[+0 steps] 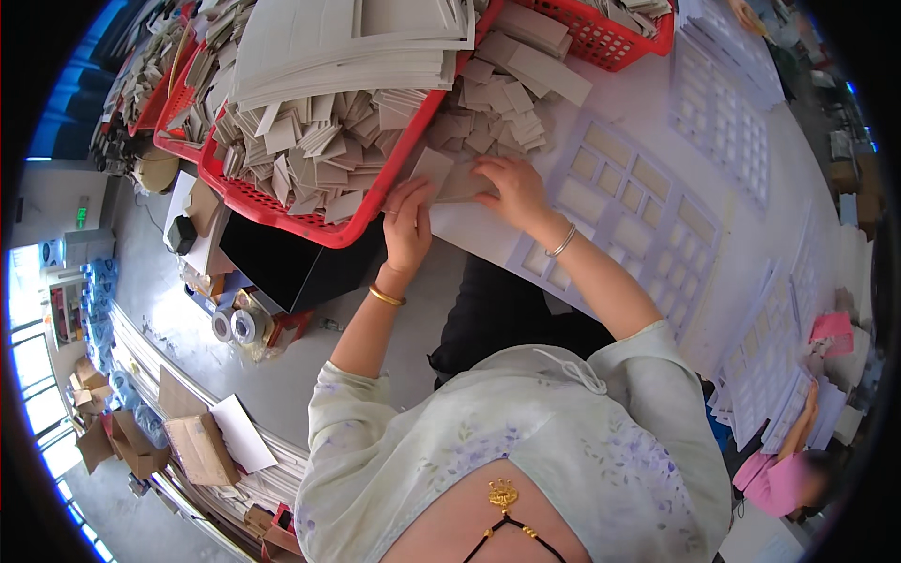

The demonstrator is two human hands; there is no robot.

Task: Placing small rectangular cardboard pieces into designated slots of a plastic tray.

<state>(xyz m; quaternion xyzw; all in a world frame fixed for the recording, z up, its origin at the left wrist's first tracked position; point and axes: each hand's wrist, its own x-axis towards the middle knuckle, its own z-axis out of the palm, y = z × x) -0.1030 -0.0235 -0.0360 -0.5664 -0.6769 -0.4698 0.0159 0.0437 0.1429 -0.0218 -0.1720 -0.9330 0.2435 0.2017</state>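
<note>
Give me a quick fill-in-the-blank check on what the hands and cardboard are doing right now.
1. Both hands press on a flat piece of ____ at the table edge.
2. The basket heaped with cardboard pieces is ____ in colour.
3. The left hand wears a ____ bangle at the wrist.
4. The white sheet beside the right hand has ____ cut-outs.

Missing words: cardboard; red; gold; rectangular

Fisheye rim cuts off the far red basket [601,38], while the left hand [408,225] and right hand [511,188] partly cover the grey card pieces [449,176] beneath them.
</note>
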